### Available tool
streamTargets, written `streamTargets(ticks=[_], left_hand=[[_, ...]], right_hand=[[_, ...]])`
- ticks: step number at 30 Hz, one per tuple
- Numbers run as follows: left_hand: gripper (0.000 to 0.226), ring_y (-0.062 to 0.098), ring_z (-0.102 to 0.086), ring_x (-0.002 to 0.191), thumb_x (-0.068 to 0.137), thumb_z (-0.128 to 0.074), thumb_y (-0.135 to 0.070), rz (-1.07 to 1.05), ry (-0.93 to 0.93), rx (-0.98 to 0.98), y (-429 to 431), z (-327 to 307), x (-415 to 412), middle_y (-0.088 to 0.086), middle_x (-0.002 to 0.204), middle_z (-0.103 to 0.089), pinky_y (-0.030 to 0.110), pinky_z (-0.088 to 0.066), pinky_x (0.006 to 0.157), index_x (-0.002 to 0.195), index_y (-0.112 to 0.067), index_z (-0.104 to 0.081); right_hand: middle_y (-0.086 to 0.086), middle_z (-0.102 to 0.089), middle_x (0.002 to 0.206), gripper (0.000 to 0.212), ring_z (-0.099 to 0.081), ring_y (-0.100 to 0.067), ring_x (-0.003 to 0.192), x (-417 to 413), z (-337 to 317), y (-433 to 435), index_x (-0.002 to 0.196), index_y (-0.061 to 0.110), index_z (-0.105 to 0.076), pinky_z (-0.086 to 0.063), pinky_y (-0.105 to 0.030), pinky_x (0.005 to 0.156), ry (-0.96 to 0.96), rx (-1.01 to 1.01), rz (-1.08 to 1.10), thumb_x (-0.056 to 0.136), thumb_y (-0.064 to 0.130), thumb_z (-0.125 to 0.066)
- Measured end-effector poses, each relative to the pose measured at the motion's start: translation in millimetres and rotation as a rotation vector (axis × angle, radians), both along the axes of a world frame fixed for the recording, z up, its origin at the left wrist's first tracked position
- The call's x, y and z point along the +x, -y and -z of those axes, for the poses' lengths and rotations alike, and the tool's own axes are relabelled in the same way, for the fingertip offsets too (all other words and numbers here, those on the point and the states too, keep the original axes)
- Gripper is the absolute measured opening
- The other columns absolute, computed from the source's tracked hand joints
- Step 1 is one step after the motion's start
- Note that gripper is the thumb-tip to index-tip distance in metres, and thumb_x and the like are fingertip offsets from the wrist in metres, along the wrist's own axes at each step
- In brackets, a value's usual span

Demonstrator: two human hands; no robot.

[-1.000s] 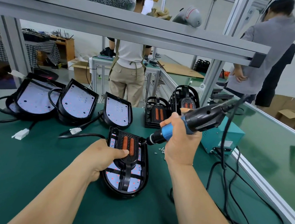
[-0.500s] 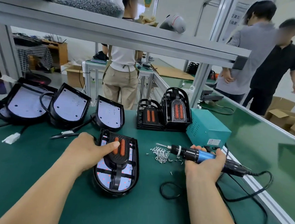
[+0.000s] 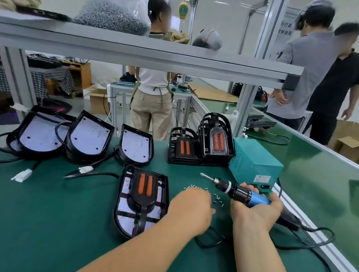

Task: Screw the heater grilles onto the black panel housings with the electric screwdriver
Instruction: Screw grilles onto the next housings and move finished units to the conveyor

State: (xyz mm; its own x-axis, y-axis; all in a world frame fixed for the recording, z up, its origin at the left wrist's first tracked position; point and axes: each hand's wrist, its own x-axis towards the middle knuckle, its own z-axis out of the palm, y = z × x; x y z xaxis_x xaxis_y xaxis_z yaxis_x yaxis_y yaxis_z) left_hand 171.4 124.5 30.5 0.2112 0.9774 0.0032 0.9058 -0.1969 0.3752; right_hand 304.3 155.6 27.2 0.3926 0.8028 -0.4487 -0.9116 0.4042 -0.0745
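A black panel housing [image 3: 119, 206] lies flat on the green mat with a black grille [image 3: 144, 195] showing two orange bars seated in it. My left hand [image 3: 190, 209] is just right of it, palm down over a scatter of small screws [image 3: 218, 200]; its fingertips are hidden. My right hand [image 3: 254, 214] grips the blue-and-black electric screwdriver [image 3: 240, 193], held nearly level, bit pointing left above the screws.
Three open housings [image 3: 88, 137] with trailing cables and white connectors [image 3: 22, 175] lie at the back left. Spare grilles [image 3: 201, 146] are stacked by a teal power box [image 3: 256, 161]. The screwdriver cord [image 3: 316, 239] loops near the right table edge. People stand beyond the bench.
My left hand let go of the grille and moved right onto the screws. The screwdriver came off the grille, swung down to the right and now lies level in my right hand.
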Motion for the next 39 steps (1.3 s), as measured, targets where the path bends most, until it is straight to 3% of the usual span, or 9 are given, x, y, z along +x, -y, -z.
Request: streamTargets(ticks=[4, 10, 19, 22, 24, 28, 31, 33, 39], left_hand=[[0.030, 0.030, -0.060, 0.109, 0.094, -0.062, -0.040, -0.058, 0.041, -0.053, -5.3, 14.0, 13.1, 0.007, 0.118, -0.062, 0.036, -0.049, 0.087, 0.113, -0.017, -0.064], [0.018, 0.027, -0.063, 0.097, 0.093, -0.061, -0.015, -0.094, 0.004, -0.123, -11.5, 16.9, 13.1, 0.006, 0.099, -0.060, 0.036, -0.054, 0.086, 0.110, -0.016, -0.068], [0.021, 0.031, -0.060, 0.109, 0.096, -0.056, -0.013, -0.197, 0.011, -0.071, -10.4, 21.4, 12.1, 0.013, 0.119, -0.056, 0.032, -0.039, 0.074, 0.115, -0.006, -0.058], [0.003, 0.028, -0.061, 0.095, 0.096, -0.056, -0.012, -0.173, 0.016, -0.113, -11.5, 15.9, 10.5, 0.008, 0.094, -0.058, 0.030, -0.039, 0.071, 0.097, -0.010, -0.058], [0.014, 0.026, -0.056, 0.084, 0.093, -0.055, -0.009, -0.168, 0.047, -0.110, -14.0, 9.3, 5.7, 0.004, 0.074, -0.049, 0.030, -0.043, 0.070, 0.081, -0.013, -0.052], [0.029, 0.025, -0.059, 0.077, 0.094, -0.053, -0.008, -0.251, 0.587, -0.134, -16.2, -1.5, -10.6, 0.004, 0.076, -0.062, 0.033, -0.053, 0.077, 0.067, -0.017, -0.058], [0.019, 0.018, -0.056, 0.064, 0.094, -0.058, -0.004, -0.412, 1.110, -0.275, -16.5, -4.5, -17.4, 0.000, 0.060, -0.062, 0.039, -0.057, 0.086, 0.078, -0.012, -0.063], [0.012, 0.015, -0.056, 0.059, 0.096, -0.059, -0.006, -0.431, 1.272, -0.300, -18.1, -5.3, -20.3, -0.003, 0.053, -0.061, 0.040, -0.055, 0.091, 0.086, -0.008, -0.064], [0.014, 0.011, -0.057, 0.060, 0.098, -0.056, -0.001, -0.433, 1.558, -0.373, -14.3, -7.6, -26.8, 0.005, 0.069, -0.061, 0.019, -0.056, 0.059, 0.087, -0.004, -0.064]], right_hand=[[-0.003, -0.052, 0.069, 0.025, -0.053, -0.018, 0.059, -1.2, 2.3, -0.4, 0.087, 0.012, -0.048, -0.057, -0.032, 0.074, 0.010, 0.001, -0.016, 0.088, 0.030, -0.065], [-0.003, -0.054, 0.070, 0.026, -0.056, -0.018, 0.061, -3.0, 4.5, -4.1, 0.092, 0.013, -0.049, -0.058, -0.034, 0.067, 0.032, -0.018, -0.039, 0.088, 0.032, -0.066], [-0.003, -0.051, 0.070, 0.027, -0.054, -0.018, 0.054, -3.0, 6.8, -4.6, 0.094, 0.012, -0.048, -0.057, -0.035, 0.081, 0.024, -0.004, -0.018, 0.087, 0.031, -0.066], [-0.003, -0.052, 0.069, 0.026, -0.054, -0.018, 0.051, -4.0, 5.9, -4.0, 0.092, 0.013, -0.048, -0.058, -0.035, 0.080, 0.023, -0.009, -0.025, 0.087, 0.031, -0.067], [-0.002, -0.052, 0.066, 0.026, -0.054, -0.018, 0.048, -4.1, 5.2, -4.0, 0.089, 0.014, -0.048, -0.058, -0.034, 0.075, 0.012, -0.010, -0.023, 0.086, 0.030, -0.067], [-0.002, -0.052, 0.066, 0.025, -0.054, -0.018, 0.051, -3.5, 4.0, -4.4, 0.090, 0.013, -0.048, -0.059, -0.035, 0.074, 0.010, -0.026, -0.017, 0.086, 0.029, -0.067], [-0.002, -0.052, 0.066, 0.025, -0.054, -0.018, 0.052, -4.2, 4.1, -4.1, 0.090, 0.014, -0.048, -0.059, -0.035, 0.075, 0.005, -0.025, -0.028, 0.086, 0.029, -0.068], [-0.001, -0.052, 0.068, 0.026, -0.054, -0.018, 0.055, -5.1, 4.1, -3.7, 0.091, 0.014, -0.048, -0.058, -0.034, 0.075, 0.003, -0.024, -0.033, 0.085, 0.029, -0.068], [-0.001, -0.052, 0.069, 0.024, -0.054, -0.018, 0.056, -7.7, 2.6, -2.5, 0.088, 0.015, -0.049, -0.058, -0.036, 0.081, 0.012, -0.021, -0.034, 0.087, 0.030, -0.068]])
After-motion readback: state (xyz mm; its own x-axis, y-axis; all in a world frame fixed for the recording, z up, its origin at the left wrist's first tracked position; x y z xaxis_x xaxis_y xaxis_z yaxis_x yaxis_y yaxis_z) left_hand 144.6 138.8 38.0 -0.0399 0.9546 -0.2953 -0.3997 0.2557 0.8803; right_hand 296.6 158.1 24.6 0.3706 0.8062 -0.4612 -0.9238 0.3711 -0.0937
